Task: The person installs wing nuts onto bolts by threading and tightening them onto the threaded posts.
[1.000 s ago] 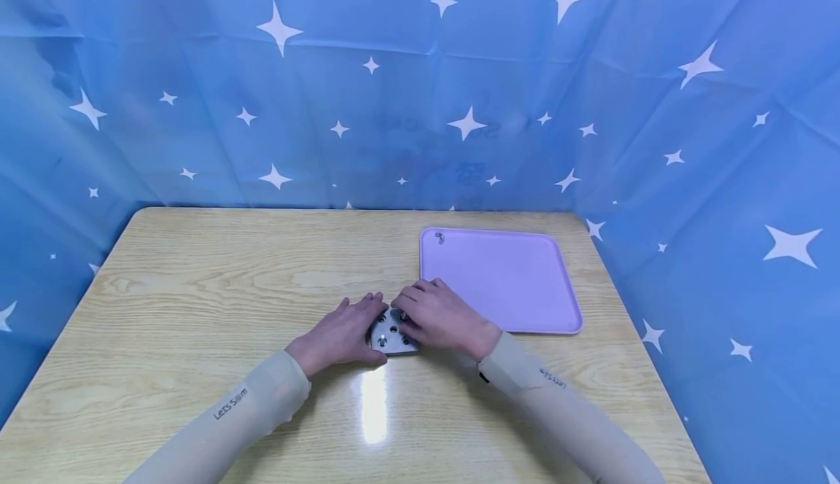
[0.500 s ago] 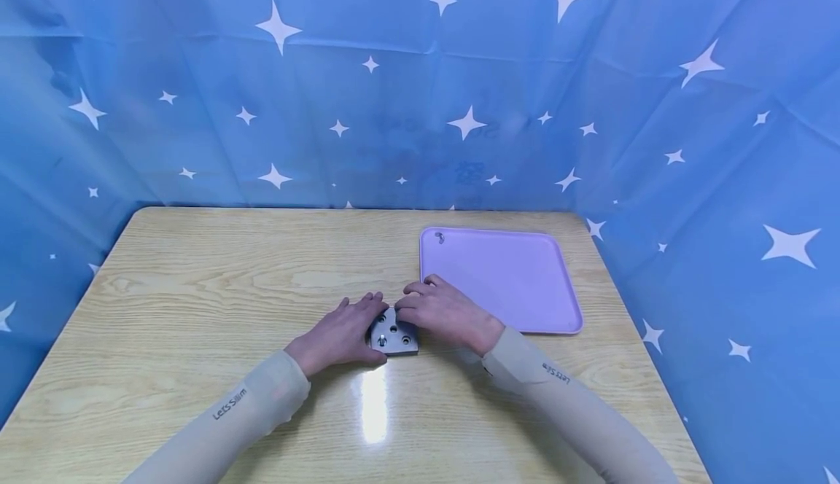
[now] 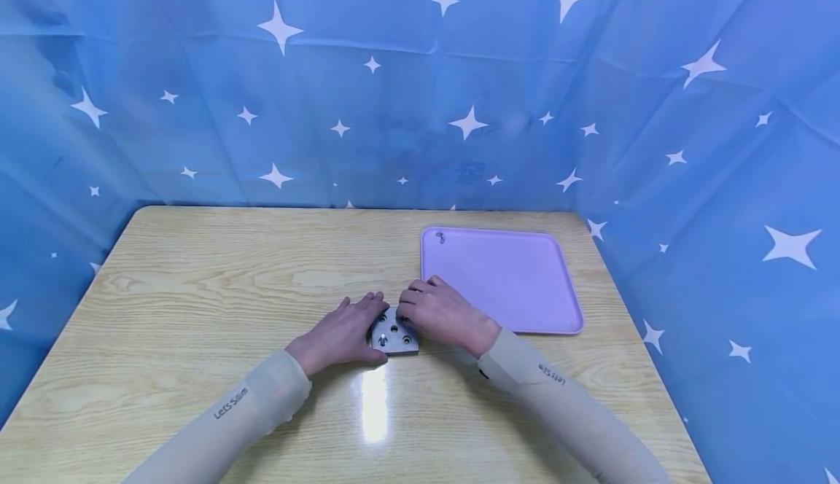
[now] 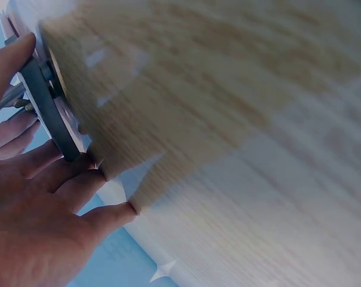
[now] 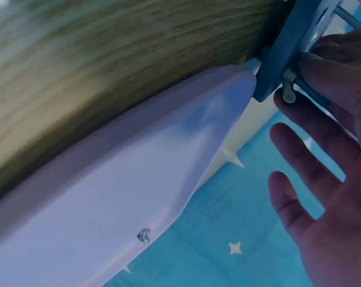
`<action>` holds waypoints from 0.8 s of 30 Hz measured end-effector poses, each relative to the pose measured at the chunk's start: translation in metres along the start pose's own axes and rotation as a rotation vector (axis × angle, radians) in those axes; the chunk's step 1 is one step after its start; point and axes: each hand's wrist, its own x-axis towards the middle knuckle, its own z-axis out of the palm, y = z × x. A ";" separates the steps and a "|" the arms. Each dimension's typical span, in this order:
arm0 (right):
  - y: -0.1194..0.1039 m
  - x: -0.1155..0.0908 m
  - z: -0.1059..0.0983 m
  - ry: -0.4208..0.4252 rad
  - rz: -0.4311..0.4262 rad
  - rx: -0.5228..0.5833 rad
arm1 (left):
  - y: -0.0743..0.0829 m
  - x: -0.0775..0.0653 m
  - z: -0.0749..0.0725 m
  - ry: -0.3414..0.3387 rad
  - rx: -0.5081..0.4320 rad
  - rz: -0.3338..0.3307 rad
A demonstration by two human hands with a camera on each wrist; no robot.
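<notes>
A grey metal plate (image 3: 394, 342) with several holes sits mid-table in the head view. My left hand (image 3: 345, 332) holds it from the left, thumb at the near edge and fingers at the far edge; the left wrist view shows the plate's dark side (image 4: 49, 110) between them. A small bolt (image 3: 383, 340) stands up from its lower left hole. At the plate's far right corner, my right hand (image 3: 446, 314) bends over it. The right wrist view shows its thumb and index finger pinching a wing nut (image 5: 289, 89) on the plate's face, the other fingers spread apart.
A purple tray (image 3: 505, 280) lies behind and right of the plate, its near left corner partly behind my right hand. One small wing nut (image 3: 440, 237) lies in the tray's far left corner. A blue starred curtain (image 3: 394, 83) hangs behind the wooden table (image 3: 249, 265).
My right hand's thumb and fingers have shifted and turned slightly at the plate's far right corner, uncovering its lower right hole. The left hand and the plate stay put.
</notes>
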 end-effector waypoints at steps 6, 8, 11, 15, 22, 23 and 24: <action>-0.005 0.003 0.004 0.010 0.104 0.088 | -0.001 0.000 0.000 0.006 -0.003 0.018; -0.008 0.004 0.005 0.024 0.150 0.106 | -0.001 0.000 -0.001 0.009 -0.002 0.025; -0.012 0.006 0.005 0.045 0.209 0.109 | -0.001 0.000 -0.001 0.011 0.004 0.027; -0.018 0.009 0.007 0.065 0.284 0.110 | -0.001 0.000 0.000 0.018 0.006 0.033; -0.028 0.011 0.010 0.119 0.402 0.112 | -0.001 -0.001 0.000 0.028 0.002 0.046; -0.029 0.012 0.011 0.125 0.416 0.104 | 0.000 -0.001 0.000 0.029 0.001 0.047; -0.030 0.012 0.012 0.128 0.429 0.093 | 0.000 -0.001 0.000 0.029 0.000 0.048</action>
